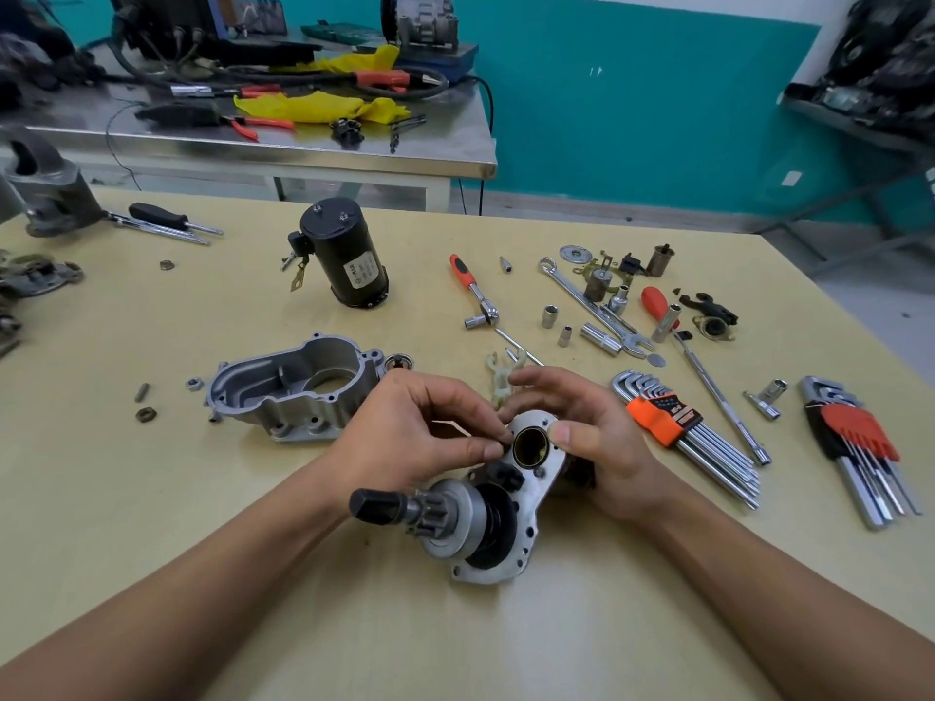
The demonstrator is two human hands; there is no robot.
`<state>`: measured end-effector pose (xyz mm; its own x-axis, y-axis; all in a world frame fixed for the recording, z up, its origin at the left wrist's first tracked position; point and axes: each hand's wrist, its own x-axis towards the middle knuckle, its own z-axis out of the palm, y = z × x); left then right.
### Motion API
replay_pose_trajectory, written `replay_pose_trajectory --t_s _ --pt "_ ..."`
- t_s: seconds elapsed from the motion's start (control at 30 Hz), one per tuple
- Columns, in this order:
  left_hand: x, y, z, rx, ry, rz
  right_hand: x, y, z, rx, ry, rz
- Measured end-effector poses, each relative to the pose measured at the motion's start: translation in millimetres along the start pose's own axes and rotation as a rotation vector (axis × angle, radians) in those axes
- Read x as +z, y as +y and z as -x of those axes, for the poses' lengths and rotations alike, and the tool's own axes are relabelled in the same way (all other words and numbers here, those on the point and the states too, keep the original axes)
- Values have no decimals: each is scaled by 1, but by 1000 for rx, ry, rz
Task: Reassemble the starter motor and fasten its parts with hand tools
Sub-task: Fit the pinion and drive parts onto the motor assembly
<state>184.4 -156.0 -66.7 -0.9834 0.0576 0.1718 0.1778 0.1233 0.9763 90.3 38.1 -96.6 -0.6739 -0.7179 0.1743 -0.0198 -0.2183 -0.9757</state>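
Note:
The starter's grey mounting plate (526, 503) with its pinion gear and drive shaft (405, 508) lies on the table in front of me. A brass-lined round hole (530, 446) opens near the plate's far end. My left hand (430, 432) pinches a small dark part at the left rim of that hole. My right hand (592, 437) grips the far end of the plate, thumb on its face beside the hole. The aluminium nose housing (298, 392) lies open to the left. The black motor body (344, 255) stands farther back.
A pale plastic fork lever (498, 379) lies just beyond my hands. A red-handled ratchet (473, 290), sockets, a spanner (592, 306) and two hex key sets (678, 422) (860, 447) crowd the right side. Loose nuts (145, 414) lie at the left. A steel bench (283, 154) stands behind.

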Motion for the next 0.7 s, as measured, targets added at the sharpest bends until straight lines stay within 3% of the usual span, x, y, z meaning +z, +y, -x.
replay_pose_trajectory --t_s 0.37,0.7 --pt "-6 -2 1 179 -15 -360 0 0 0 8 4 -15" --pt "-1 -5 -2 247 -3 -320 1 0 0 11 9 -13"
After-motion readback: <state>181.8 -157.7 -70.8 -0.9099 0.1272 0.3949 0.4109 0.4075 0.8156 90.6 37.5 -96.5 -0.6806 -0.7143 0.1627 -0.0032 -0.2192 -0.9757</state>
